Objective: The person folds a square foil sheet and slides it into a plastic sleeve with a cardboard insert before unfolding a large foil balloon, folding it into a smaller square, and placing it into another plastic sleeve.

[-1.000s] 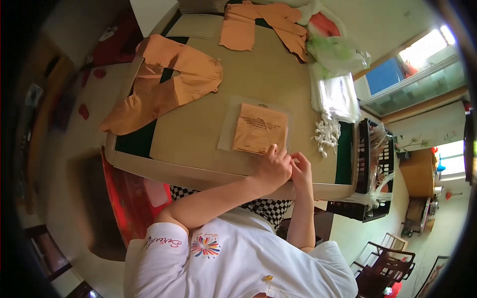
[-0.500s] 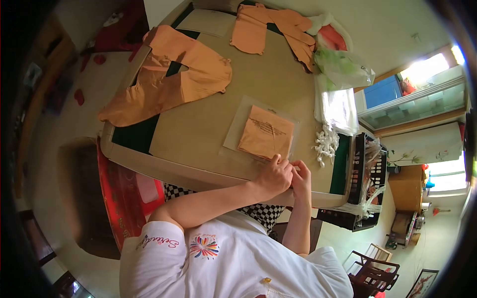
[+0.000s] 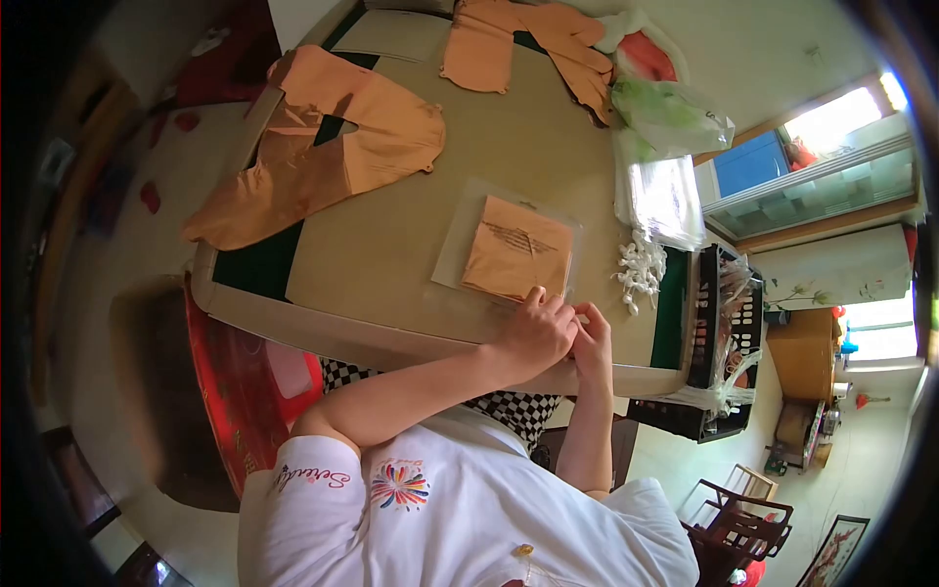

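Note:
A folded rose-gold foil balloon (image 3: 504, 259) with printed text lies on the table, in or on a clear plastic bag (image 3: 455, 245). My left hand (image 3: 536, 333) is closed at the near edge of this packet, its fingertips close to the lower right corner. Right beside it, my right hand (image 3: 592, 342) is closed too, thumb and fingers pinched together against the left hand's fingers. Whatever they pinch is hidden by the fingers. To the right of the packet lies a pile of small white tied pieces (image 3: 641, 274).
A large flat rose-gold foil balloon (image 3: 381, 147) lies at the left and another (image 3: 484, 49) at the far side. Clear plastic bags (image 3: 665, 201) are stacked at the right, near a green-white bag (image 3: 665, 117). A black crate (image 3: 706, 313) stands beyond the right edge.
The view has shifted slightly, so things on the table sit a little higher and further left. Both hands stay together at the packet's near edge; the left fingers have moved slightly.

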Demonstrator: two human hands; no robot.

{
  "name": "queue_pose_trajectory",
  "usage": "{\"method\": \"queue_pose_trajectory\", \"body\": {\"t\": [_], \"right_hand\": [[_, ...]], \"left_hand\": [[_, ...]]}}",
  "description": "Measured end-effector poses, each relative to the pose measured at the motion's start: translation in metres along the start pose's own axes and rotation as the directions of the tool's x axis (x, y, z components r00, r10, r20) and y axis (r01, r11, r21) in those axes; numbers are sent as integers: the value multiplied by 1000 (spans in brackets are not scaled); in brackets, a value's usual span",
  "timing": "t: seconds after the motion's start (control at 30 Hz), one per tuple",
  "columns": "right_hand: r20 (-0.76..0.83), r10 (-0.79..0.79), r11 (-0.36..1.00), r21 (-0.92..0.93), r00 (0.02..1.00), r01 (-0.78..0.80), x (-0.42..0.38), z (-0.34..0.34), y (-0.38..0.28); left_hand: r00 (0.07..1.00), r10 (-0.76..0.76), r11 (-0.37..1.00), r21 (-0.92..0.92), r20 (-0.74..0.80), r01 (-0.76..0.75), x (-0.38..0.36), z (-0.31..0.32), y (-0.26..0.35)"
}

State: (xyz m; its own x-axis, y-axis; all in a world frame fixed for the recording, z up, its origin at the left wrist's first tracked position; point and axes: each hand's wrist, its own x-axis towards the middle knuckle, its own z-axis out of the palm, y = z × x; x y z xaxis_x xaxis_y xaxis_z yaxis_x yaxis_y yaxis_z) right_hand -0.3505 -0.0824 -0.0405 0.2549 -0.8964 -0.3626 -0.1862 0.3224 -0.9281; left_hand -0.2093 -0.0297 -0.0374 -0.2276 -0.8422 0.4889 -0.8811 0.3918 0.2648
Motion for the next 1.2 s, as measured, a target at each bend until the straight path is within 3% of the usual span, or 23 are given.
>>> {"method": "queue_pose_trajectory", "body": {"t": [0.27,0.4,0.5,0.8,0.9,1.0,1.2], "right_hand": [[28,-3,999,-35,1000,4,-1,0,-4],[13,-19,997,-72,1000,20,1,-1,3],[-5,23,993,-119,1000,-23,-5,4,-10],[22,-2,995,-95,1000,4,-3,0,-5],[-7,-14,999,-46,1000,13,-3,0,-1],[-13,-16,999,-45,1000,15,0,1,2],[27,-26,995,-99,999,28,0,-5,4]], "left_hand": [[999,-26,999,22,36,25,1,7,-2],[998,-49,993,-107,36,52,0,-9,-9],[978,-210,961,-190,-15,203,0,-22,-24],[995,-11,999,-42,100,16,-3,-8,-13],[998,56,997,52,-7,-56,-4,1,-7],[995,97,990,98,12,-98,-3,1,-4],[1000,3,991,135,19,-6,-3,12,0]]}}
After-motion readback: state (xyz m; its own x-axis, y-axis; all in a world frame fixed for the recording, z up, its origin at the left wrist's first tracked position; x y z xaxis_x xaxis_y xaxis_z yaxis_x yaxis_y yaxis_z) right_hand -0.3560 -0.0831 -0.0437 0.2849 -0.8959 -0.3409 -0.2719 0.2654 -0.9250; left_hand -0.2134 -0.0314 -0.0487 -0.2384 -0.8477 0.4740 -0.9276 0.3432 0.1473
